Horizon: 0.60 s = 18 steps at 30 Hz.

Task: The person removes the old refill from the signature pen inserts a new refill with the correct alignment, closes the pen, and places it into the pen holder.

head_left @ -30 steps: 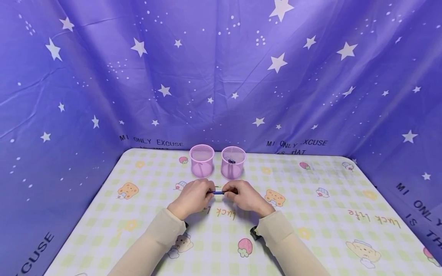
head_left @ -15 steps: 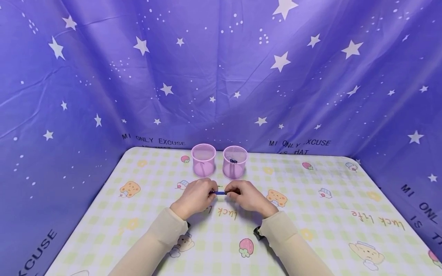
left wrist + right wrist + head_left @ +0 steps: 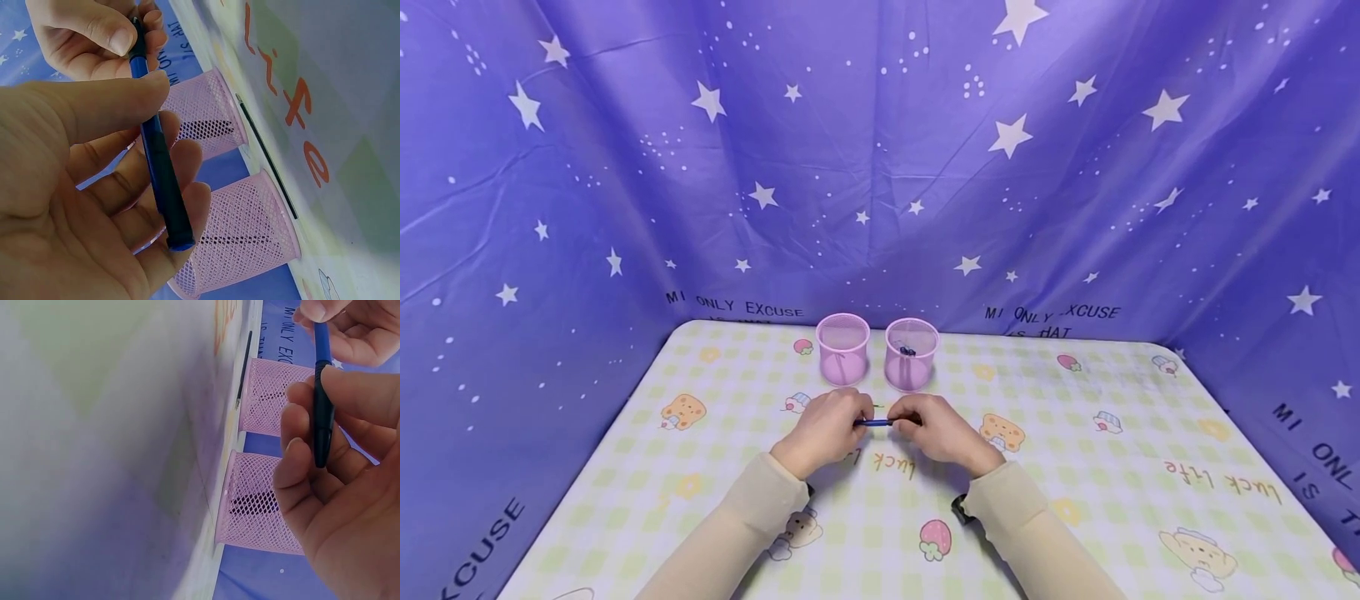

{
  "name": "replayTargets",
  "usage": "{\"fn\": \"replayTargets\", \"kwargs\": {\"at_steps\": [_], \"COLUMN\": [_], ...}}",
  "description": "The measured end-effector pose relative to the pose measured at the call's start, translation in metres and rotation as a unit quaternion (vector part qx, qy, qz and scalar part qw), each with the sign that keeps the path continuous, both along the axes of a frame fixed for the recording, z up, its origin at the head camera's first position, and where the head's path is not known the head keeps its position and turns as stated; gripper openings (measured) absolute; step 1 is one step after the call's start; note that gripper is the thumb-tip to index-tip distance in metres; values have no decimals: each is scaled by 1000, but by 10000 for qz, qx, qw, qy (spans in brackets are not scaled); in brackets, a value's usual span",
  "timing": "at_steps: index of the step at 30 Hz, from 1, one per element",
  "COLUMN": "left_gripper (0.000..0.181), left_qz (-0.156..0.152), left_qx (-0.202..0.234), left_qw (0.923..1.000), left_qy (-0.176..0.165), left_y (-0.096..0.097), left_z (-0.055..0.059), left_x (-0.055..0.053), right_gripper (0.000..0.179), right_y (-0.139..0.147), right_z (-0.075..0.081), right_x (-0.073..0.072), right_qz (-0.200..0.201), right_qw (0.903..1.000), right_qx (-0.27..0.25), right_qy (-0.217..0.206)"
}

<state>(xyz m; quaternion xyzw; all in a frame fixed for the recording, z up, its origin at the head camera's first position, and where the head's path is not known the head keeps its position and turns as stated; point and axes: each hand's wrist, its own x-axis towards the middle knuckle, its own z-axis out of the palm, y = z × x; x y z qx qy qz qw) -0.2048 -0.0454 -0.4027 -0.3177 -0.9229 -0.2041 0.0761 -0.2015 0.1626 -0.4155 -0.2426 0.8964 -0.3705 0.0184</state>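
Observation:
My left hand [image 3: 829, 423] and right hand [image 3: 936, 423] meet over the table, gripping a pen [image 3: 876, 422] held level between them. In the left wrist view, the left thumb and fingers hold the blue barrel [image 3: 152, 134]. The right thumb and fingers pinch the black grip section [image 3: 322, 412], whose tapered tip points toward the right palm in the right wrist view. A thin dark pen refill [image 3: 269, 156] lies on the tablecloth just beyond the hands, in front of the holders.
Two pink mesh pen holders stand behind the hands: the left holder [image 3: 842, 367] and the right holder [image 3: 912, 371], which has small dark pieces inside. A checked tablecloth [image 3: 625, 500] covers the table. A purple starry curtain [image 3: 865, 150] surrounds its back and sides.
The head view has shifted slightly. Both hands keep their hold on the pen, with almost no movement.

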Motion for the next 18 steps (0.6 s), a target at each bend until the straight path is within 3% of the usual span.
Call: {"fn": "replayTargets", "kwargs": {"at_steps": [14, 18], "left_gripper": [15, 6], "left_qz": [57, -19], "left_qx": [34, 13], "left_qw": [10000, 10000], "left_qy": [-29, 75], "left_y": [0, 1], "left_z": [-2, -1], "left_x": [-1, -1], "right_gripper": [10, 9], "right_y": [1, 2], "right_z": [3, 4], "right_x": [1, 1], "right_qz": [-82, -106], "right_qw": [9998, 9999], "right_qx": [52, 27], "right_qy": [149, 122]}}
